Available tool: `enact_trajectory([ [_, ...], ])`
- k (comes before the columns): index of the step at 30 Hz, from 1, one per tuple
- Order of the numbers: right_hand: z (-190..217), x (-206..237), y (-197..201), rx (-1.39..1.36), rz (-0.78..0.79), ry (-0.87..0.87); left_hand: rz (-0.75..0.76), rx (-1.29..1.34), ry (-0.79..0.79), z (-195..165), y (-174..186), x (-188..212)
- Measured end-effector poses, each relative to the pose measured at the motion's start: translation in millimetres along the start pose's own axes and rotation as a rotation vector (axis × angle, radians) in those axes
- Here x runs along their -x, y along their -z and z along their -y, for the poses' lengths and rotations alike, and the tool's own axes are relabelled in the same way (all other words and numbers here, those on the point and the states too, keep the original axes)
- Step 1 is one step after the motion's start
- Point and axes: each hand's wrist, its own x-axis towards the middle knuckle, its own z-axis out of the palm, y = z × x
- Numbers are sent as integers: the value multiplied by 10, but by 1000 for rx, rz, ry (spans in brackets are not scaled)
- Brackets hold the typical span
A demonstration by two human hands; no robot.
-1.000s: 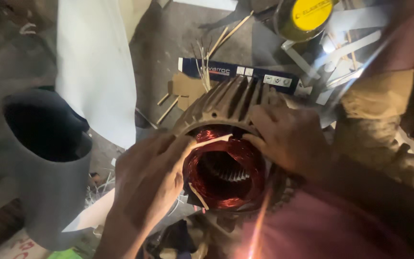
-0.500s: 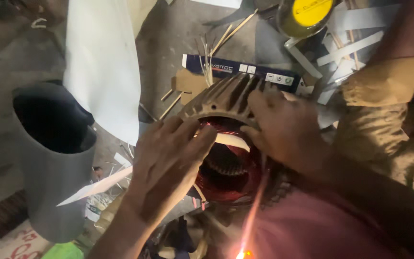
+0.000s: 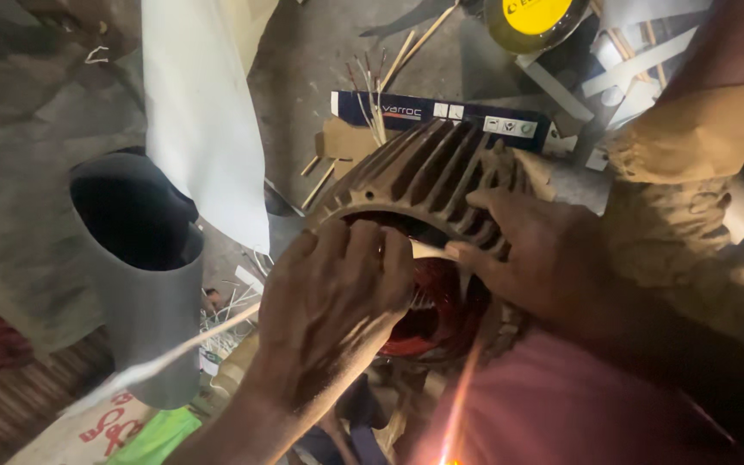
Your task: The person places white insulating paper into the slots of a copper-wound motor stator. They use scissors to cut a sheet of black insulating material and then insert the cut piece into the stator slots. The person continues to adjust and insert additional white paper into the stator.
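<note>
Finned grey metal motor housing (image 3: 441, 172) between both hands, red copper windings (image 3: 428, 314) beneath the fingers, left hand (image 3: 333, 301) spread flat over the bore, right hand (image 3: 536, 254) clasping the ribbed rim, pale insulation strip (image 3: 428, 251) at its fingertips, grey tube (image 3: 135, 267) well left.

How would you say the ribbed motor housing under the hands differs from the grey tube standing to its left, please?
The motor housing is brownish with raised fins along its outside; the grey tube is smooth-walled. The housing's bore holds reddish copper windings, while the tube's mouth shows only a dark hollow. The left hand and right hand both rest on the housing; nothing touches the tube. Both are round, open-ended shells.
</note>
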Motion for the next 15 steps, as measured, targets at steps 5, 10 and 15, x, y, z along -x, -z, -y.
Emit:
enact_trajectory([
  [5,-49,-29,37,-23,-29,117,-28,-21,-51,-39,-25,-30],
  [10,-105,-24,68,-97,21,90,-104,10,-73,-49,1,-63],
  [15,-151,5,36,-110,54,49,112,15,-180,11,26,-148],
])
